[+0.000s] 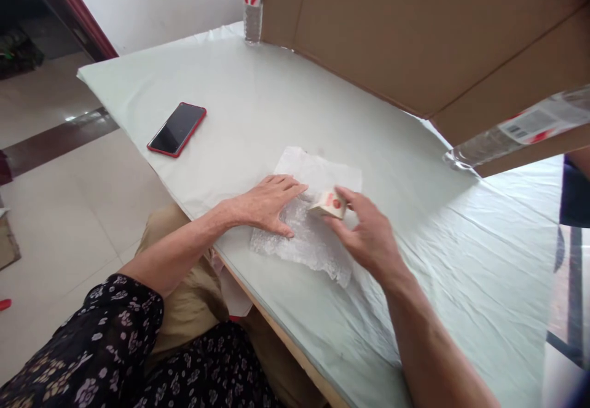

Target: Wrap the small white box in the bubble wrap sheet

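A sheet of clear bubble wrap [299, 245] lies on the cloth-covered table [225, 101]. Flat on its left part rests my left hand [271, 204], fingers stretched and thumb apart. My right hand [364, 230] grips a small whitish box [328, 204] with red print between thumb and fingers, just above the wrap's right part. The box is slightly blurred, so its print cannot be read. Whether its underside touches the wrap I cannot tell.
A phone in a red case [177, 128] lies near the table's left edge. A big cardboard panel [391, 33] stands at the back, with a water bottle [253, 8] at its left end and another plastic bottle [520, 131] at the right. Part of a person shows at far right.
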Motion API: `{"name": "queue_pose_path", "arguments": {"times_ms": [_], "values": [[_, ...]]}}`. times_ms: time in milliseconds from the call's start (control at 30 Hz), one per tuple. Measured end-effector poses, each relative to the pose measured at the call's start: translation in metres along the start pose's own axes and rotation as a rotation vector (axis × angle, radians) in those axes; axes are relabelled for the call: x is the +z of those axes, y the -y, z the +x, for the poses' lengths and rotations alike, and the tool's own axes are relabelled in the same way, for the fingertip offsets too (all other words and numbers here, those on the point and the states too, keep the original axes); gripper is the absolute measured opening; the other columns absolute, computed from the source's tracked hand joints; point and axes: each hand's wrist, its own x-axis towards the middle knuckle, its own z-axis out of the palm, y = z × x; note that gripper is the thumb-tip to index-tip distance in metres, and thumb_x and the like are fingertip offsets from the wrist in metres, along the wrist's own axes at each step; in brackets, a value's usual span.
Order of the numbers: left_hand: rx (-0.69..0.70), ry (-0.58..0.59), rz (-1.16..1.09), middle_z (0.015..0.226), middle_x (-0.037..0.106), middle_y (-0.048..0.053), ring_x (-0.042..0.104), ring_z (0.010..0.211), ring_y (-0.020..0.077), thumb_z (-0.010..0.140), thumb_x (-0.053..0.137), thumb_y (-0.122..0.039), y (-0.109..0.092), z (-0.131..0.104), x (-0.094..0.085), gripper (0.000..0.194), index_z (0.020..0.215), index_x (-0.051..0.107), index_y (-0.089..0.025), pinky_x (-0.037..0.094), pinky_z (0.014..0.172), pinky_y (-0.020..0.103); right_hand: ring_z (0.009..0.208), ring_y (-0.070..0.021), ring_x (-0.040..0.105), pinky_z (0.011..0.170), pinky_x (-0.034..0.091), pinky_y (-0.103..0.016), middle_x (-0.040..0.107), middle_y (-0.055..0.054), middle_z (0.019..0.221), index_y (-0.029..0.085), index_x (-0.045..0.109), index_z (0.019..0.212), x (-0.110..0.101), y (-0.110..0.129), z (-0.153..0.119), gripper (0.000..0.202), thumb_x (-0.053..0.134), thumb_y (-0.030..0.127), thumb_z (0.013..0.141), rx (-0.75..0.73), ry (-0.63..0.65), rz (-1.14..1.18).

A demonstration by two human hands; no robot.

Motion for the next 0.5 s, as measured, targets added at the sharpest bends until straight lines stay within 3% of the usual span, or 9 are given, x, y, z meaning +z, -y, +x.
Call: {"name": "queue_pose_path", "arguments": {"times_ms": [167,267,367,467,500], "values": [[-0.033,0.026,0.011,0.153,0.041,0.02,0.029,0.147,0.0378,0.075,0.073,-0.052,0.003,0.0,-0.001,0.093,0.15,0.032,-0.015,0.023,0.118,0.05,0.095,-0.0299,0.068,0.08,0.057,-0.049,0.069,-0.01,0.122,0.027,0.057,0.133,-0.038,-0.039,-0.011,0.058,0.068,0.047,0.08,0.361,-0.21,0.02],[-0.031,0.018,0.011,0.155,0.04,0.019,0.027,0.149,0.0377,0.075,0.073,-0.051,0.003,-0.001,-0.002,0.094,0.152,0.03,-0.019,0.022,0.119,0.05,0.094,-0.0316,0.069,0.084,0.056,-0.054,0.07,-0.01,0.117,0.025,0.059,0.129,-0.044,-0.067,-0.02,0.058,0.068,0.047,0.076,0.472,-0.184,0.011],[-0.039,0.025,0.016,0.156,0.039,0.019,0.026,0.149,0.0377,0.075,0.074,-0.052,0.002,-0.002,-0.003,0.096,0.152,0.03,-0.018,0.021,0.119,0.05,0.115,-0.0391,0.063,0.096,0.049,-0.062,0.065,-0.017,0.13,0.022,0.06,0.127,-0.042,-0.074,-0.026,0.057,0.068,0.046,0.076,0.398,-0.174,-0.097],[-0.047,0.047,0.025,0.156,0.038,0.019,0.025,0.15,0.0382,0.075,0.074,-0.054,0.001,-0.002,-0.004,0.097,0.153,0.03,-0.017,0.02,0.12,0.05,0.134,-0.0416,0.049,0.109,0.038,-0.065,0.056,-0.019,0.141,0.023,0.058,0.131,-0.038,-0.052,-0.029,0.053,0.066,0.044,0.083,0.212,-0.289,-0.19],[-0.048,0.053,0.03,0.157,0.037,0.02,0.025,0.15,0.0385,0.075,0.074,-0.055,0.001,-0.001,-0.004,0.098,0.153,0.03,-0.017,0.02,0.12,0.05,0.134,-0.0403,0.049,0.11,0.037,-0.064,0.056,-0.018,0.142,0.024,0.057,0.133,-0.036,-0.041,-0.029,0.051,0.064,0.043,0.086,0.134,-0.269,-0.177]]}}
